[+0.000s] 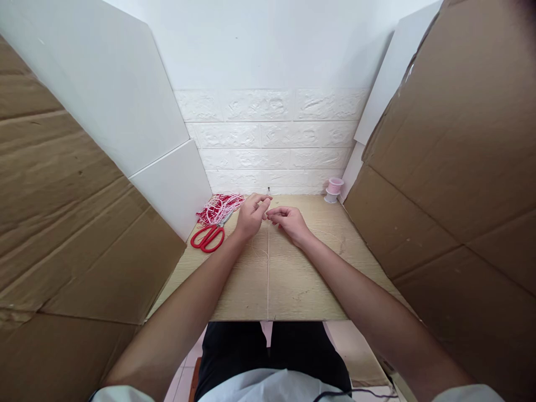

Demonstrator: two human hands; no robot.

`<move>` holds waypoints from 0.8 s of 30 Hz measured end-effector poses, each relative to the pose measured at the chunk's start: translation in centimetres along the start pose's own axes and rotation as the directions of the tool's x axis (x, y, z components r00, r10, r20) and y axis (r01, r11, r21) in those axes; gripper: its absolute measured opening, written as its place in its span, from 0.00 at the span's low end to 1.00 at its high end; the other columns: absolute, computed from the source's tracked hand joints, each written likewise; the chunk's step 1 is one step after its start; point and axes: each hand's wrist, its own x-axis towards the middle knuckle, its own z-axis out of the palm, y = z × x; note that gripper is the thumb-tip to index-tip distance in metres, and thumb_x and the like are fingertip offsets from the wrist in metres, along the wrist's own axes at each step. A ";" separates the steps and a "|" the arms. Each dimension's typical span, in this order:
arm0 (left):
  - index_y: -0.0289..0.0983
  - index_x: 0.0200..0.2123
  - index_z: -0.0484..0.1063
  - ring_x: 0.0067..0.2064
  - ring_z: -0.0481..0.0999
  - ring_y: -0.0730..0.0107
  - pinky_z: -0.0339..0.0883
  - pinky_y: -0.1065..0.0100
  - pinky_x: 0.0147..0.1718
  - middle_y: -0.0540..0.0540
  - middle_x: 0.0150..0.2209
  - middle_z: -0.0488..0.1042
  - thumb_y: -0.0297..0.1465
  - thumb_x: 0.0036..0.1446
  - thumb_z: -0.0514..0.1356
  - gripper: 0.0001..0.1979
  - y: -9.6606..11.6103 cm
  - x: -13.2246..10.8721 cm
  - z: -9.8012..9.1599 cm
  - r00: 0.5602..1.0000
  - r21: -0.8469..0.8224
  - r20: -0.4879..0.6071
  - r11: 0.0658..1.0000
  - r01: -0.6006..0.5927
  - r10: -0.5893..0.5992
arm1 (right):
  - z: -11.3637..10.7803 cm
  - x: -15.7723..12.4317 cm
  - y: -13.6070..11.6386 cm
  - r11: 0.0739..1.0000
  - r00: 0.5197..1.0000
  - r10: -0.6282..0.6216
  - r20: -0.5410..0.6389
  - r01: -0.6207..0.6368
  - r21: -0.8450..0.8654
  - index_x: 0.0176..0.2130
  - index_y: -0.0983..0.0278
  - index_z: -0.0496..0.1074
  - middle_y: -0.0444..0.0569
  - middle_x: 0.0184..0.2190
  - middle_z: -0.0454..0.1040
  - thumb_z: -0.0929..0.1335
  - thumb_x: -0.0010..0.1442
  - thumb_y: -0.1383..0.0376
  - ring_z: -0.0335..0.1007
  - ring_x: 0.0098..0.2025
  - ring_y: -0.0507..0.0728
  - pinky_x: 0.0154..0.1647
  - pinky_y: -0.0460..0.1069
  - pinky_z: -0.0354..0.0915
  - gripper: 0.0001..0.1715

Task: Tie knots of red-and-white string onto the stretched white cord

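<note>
My left hand (251,215) and my right hand (290,221) meet over the far middle of the table, fingertips almost touching. Both are closed in a pinch around a pale thin cord (268,279), which runs straight from a small dark peg (268,188) near the wall to the table's front edge. Fine loose strands curve on the wood beside both hands. Left of my left hand lie red-handled scissors (213,237), their blades pointing toward a tangled pile of red and white braided cords (218,209). Exactly how the strands pass between my fingertips is too small to see.
Two stacked thread spools (334,190), pink over white, stand at the back right corner. Tall cardboard panels (452,223) flank the wooden table (234,296) on both sides. A white brick-patterned wall (276,134) closes the back.
</note>
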 end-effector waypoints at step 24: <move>0.36 0.28 0.78 0.20 0.63 0.73 0.57 0.69 0.24 0.52 0.16 0.65 0.48 0.61 0.53 0.24 -1.8 0.7 -0.7 0.994 0.027 0.021 0.994 0.105 -0.105 | -1.7 0.9 -1.0 0.997 0.967 -0.078 -0.241 0.080 -0.005 0.38 0.65 0.72 0.34 0.15 0.55 0.66 0.38 0.68 0.51 0.21 0.49 0.27 0.46 0.56 0.22</move>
